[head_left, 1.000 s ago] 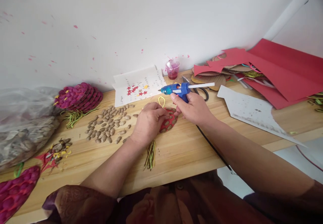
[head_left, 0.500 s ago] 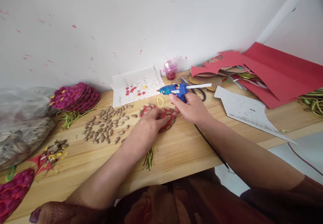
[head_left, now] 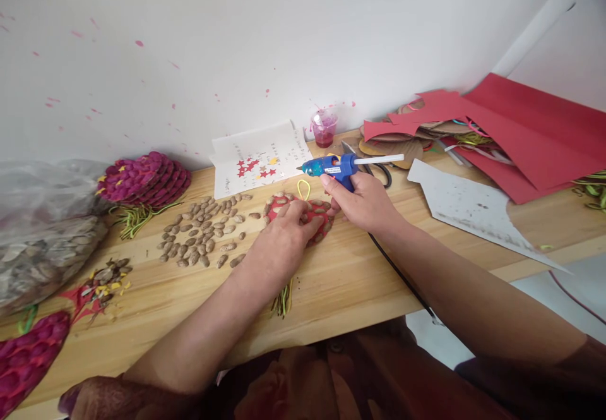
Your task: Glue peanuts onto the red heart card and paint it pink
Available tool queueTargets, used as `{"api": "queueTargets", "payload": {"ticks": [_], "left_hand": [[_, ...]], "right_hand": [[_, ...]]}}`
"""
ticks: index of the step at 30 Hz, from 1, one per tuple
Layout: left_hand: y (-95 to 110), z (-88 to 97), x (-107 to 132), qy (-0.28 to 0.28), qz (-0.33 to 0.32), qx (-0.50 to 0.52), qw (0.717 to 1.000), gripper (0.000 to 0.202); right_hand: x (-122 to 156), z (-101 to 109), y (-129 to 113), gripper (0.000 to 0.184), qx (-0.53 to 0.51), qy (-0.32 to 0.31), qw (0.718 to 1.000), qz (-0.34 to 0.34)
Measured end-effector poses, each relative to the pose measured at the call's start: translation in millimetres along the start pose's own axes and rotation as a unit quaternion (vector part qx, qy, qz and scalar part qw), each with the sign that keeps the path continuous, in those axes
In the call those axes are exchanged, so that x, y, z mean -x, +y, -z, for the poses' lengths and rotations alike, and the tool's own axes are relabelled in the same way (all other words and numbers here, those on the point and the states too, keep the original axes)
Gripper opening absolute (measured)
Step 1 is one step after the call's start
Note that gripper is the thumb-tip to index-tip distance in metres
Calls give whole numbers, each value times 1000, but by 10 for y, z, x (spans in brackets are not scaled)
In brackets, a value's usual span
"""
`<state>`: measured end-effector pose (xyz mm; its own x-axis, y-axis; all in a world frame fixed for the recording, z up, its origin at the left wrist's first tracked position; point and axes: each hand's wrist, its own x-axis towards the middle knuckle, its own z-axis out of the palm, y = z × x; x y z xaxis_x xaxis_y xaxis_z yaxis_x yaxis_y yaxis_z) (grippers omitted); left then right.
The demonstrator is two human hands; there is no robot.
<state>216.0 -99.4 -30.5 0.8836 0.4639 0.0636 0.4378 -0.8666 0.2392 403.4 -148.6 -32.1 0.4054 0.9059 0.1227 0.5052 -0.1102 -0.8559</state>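
My right hand (head_left: 372, 202) is wrapped around the handle of a blue glue gun (head_left: 331, 166), whose nozzle points left. A white glue stick (head_left: 379, 159) juts from its back end. Below the nozzle lies a red ornament (head_left: 281, 204) rimmed with peanut shells, a yellow loop (head_left: 303, 189) at its top and a tassel of green and yellow strands (head_left: 283, 300) at its bottom. Bent over the ornament, my left hand (head_left: 286, 237) presses a peanut shell between thumb and fingers onto the red surface, partly hidden by the hand. Loose peanut shells (head_left: 201, 234) are spread to the left.
Finished purple ornaments (head_left: 144, 180) are stacked beside a plastic bag (head_left: 42, 237) at left. Behind are paper with stars (head_left: 260, 161), a cup of red liquid (head_left: 324, 129) and scissors (head_left: 386, 177). Red sheets (head_left: 534, 129) and white board (head_left: 468, 211) lie right; a black cord (head_left: 398, 268) hangs down.
The view has shifted slightly, so everything appears a little to the right. Both hands keep nearly the same pose over the ornament, with the glue gun still held.
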Motion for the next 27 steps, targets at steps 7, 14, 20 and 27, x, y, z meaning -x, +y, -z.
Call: {"api": "queueTargets", "payload": {"ticks": [7, 14, 20, 27], "left_hand": [[69, 74, -14, -46, 14, -31, 998, 38], [122, 91, -11, -43, 13, -57, 997, 41], [0, 13, -5, -12, 4, 3, 1000, 41], [-185, -10, 37, 60, -16, 93, 994, 37]], "right_hand": [[1, 0, -1, 46, -5, -4, 1000, -6], [-3, -7, 24, 48, -5, -1, 1000, -3], [-3, -6, 31, 46, -8, -2, 1000, -5], [5, 5, 17, 50, -17, -12, 1000, -21]]}}
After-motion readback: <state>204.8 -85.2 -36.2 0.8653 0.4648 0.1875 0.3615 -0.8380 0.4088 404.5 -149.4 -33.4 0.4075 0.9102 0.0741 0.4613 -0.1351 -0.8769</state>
